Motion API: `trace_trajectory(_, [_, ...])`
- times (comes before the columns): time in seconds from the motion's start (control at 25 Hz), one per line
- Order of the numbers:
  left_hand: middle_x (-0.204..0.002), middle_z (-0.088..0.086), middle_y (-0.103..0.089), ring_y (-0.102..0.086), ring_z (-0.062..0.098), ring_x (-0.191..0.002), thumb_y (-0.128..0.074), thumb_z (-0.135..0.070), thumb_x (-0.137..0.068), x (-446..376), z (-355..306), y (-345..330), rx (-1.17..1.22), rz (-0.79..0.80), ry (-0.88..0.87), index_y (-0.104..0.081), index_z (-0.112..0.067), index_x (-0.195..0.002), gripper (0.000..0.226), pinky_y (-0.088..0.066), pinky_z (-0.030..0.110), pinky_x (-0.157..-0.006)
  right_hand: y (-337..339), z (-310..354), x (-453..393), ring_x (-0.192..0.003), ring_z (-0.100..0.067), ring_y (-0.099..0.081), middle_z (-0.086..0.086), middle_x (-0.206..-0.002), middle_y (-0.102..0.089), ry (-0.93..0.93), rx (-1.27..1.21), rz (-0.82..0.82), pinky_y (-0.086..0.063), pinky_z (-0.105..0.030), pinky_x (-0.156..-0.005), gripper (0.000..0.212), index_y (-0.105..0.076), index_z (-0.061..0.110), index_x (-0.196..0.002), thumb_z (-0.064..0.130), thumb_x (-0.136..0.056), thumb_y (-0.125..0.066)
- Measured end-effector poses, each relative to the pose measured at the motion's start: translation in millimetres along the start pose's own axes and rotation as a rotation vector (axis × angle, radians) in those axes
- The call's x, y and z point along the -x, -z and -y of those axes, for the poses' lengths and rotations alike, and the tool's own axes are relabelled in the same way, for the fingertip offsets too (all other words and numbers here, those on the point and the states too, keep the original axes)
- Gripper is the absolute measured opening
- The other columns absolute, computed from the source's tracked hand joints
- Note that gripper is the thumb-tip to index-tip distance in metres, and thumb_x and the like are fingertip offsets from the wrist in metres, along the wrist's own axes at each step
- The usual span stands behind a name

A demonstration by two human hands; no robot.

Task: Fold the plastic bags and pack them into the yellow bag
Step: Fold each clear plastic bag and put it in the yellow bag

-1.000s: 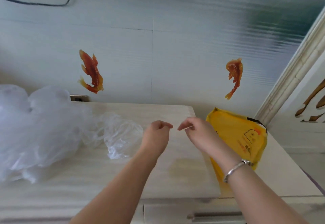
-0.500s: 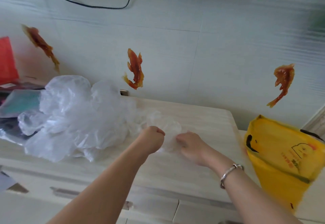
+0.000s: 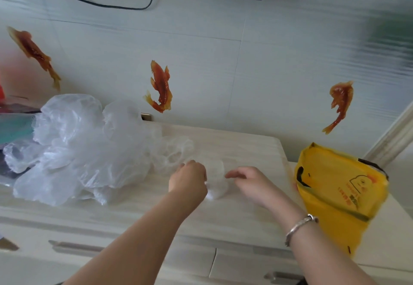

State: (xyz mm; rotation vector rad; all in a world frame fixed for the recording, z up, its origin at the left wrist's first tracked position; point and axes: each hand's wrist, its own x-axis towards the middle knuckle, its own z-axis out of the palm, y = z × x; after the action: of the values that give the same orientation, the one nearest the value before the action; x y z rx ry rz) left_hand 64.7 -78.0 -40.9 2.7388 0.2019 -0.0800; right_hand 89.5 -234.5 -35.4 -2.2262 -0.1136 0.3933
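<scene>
1. Head view, the change: a second ago both hands pinched something thin in the air beside the yellow bag [image 3: 339, 195]; half a second ago they were down at the edge of the pile [image 3: 85, 150] of loose clear bags. Now a single small clear bag [image 3: 215, 178] lies between them on the cabinet top [image 3: 245, 150], partly drawn away from the pile. I judge that one fold-and-pack round has ended and a new bag has been picked to fold.

2. Head view, left hand [image 3: 188, 180]: its fingers are curled down at the left edge of the small bag and seem to grip it; the fingertips are hidden behind the knuckles, so the grip is a judgement.

3. Head view, right hand [image 3: 248, 183]: fingers loosely bent, tips reaching toward the bag's right edge. Whether they touch the plastic I cannot tell; the film is too faint and blurred.

4. Head view, where things are: the pile sits on the left of the cabinet top, well apart from the yellow bag, which stands at the right end, mouth up.

5. Many bags look unfolded, so the task seems far from done.
</scene>
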Motion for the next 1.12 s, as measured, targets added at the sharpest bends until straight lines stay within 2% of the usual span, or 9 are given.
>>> trace_trajectory(0.08, [-0.108, 0.002, -0.059, -0.053, 0.022, -0.108, -0.066, -0.020, -0.084, 2.4, -12.0, 6.0, 0.107, -0.044, -0.046, -0.068, -0.018, -0.095, 0.012, -0.047, 0.029, -0.085, 3.3, -1.9, -2.4, -0.106, -0.018, -0.058, -0.002, -0.114, -0.064, -0.006, -0.024, -0.104, -0.046, -0.027, -0.086, 0.030, -0.064, 0.021, -0.102, 0.002, -0.087, -0.046])
trace_trajectory(0.2, [-0.081, 0.002, -0.061, -0.058, 0.016, -0.076, -0.076, -0.021, -0.078, 5.8, -32.5, 24.4, 0.532, -0.028, -0.015, -0.062, -0.013, -0.076, 0.017, -0.047, 0.024, -0.064, 17.3, -7.1, 4.4, -0.100, -0.023, -0.060, -0.007, -0.111, -0.062, -0.099, -0.131, -0.216, -0.049, -0.034, -0.082, 0.021, -0.058, 0.015, -0.108, 0.008, -0.091, -0.049])
trace_trajectory(0.32, [-0.068, 0.002, -0.055, -0.056, 0.019, -0.069, -0.078, -0.018, -0.077, 9.5, -45.6, 34.6, 0.829, -0.018, 0.037, -0.053, -0.012, -0.068, 0.027, -0.057, 0.041, -0.078, 29.9, -0.5, 22.7, -0.090, -0.026, -0.066, -0.012, -0.105, -0.065, -0.286, -0.523, -0.037, -0.054, -0.041, -0.077, 0.019, -0.059, 0.009, -0.098, 0.024, -0.100, -0.047])
trace_trajectory(0.44, [-0.074, 0.008, -0.060, -0.062, 0.022, -0.072, -0.073, -0.015, -0.081, 13.7, -52.9, 30.5, 0.830, -0.012, 0.075, -0.052, -0.010, -0.072, 0.023, -0.058, 0.044, -0.080, 36.1, -2.7, 31.2, -0.098, -0.022, -0.069, -0.007, -0.101, -0.073, -0.208, -0.620, 0.091, -0.054, -0.040, -0.086, 0.034, -0.066, 0.011, -0.100, 0.037, -0.100, -0.044])
trace_trajectory(0.64, [-0.103, 0.012, -0.070, -0.069, 0.019, -0.093, -0.054, -0.003, -0.091, 28.2, -66.4, 30.9, 1.022, 0.426, 0.070, -0.062, -0.005, -0.098, 0.011, -0.057, 0.034, -0.086, 41.1, -21.5, 28.1, -0.104, -0.022, -0.064, -0.007, -0.096, -0.072, -0.096, -0.431, -0.111, -0.051, -0.039, -0.088, 0.015, -0.065, 0.019, -0.075, 0.022, -0.090, -0.061])
trace_trajectory(0.76, [-0.101, 0.010, -0.072, -0.071, 0.020, -0.090, -0.041, 0.004, -0.094, 24.1, -66.3, 34.4, 1.169, 0.437, 0.151, -0.063, -0.003, -0.103, 0.024, -0.058, 0.032, -0.083, 51.0, -20.5, 31.0, -0.087, -0.019, -0.066, -0.005, -0.082, -0.069, -0.066, -0.571, -0.144, -0.053, -0.033, -0.077, 0.023, -0.055, 0.013, -0.067, 0.015, -0.090, -0.062])
trace_trajectory(0.88, [-0.101, 0.016, -0.070, -0.071, 0.024, -0.084, -0.054, -0.006, -0.095, 16.7, -63.1, 31.5, 1.366, 0.472, 0.257, -0.059, 0.000, -0.113, 0.020, -0.060, 0.034, -0.074, 53.9, -17.5, 34.2, -0.067, -0.015, -0.062, -0.002, -0.067, -0.063, -0.055, -0.647, -0.108, -0.048, -0.028, -0.065, 0.026, -0.051, 0.012, -0.065, 0.009, -0.090, -0.060])
trace_trajectory(1.0, [-0.085, 0.007, -0.066, -0.064, 0.017, -0.076, -0.065, -0.009, -0.089, 18.1, -69.5, 18.5, 1.316, 0.484, 0.268, -0.063, -0.007, -0.096, 0.007, -0.060, 0.032, -0.075, 49.3, -19.3, 32.9, -0.061, -0.014, -0.058, 0.001, -0.061, -0.058, -0.064, -0.571, -0.173, -0.048, -0.028, -0.063, 0.025, -0.052, 0.012, -0.064, 0.008, -0.087, -0.060])
trace_trajectory(1.12, [-0.083, 0.002, -0.063, -0.059, 0.014, -0.081, -0.067, -0.007, -0.086, 16.7, -78.4, 9.5, 1.187, 0.372, 0.282, -0.062, -0.013, -0.079, 0.010, -0.055, 0.029, -0.080, 46.3, -23.2, 29.2, -0.072, -0.019, -0.058, -0.005, -0.073, -0.061, -0.081, -0.530, -0.223, -0.050, -0.035, -0.071, 0.010, -0.058, 0.011, -0.075, 0.009, -0.083, -0.064])
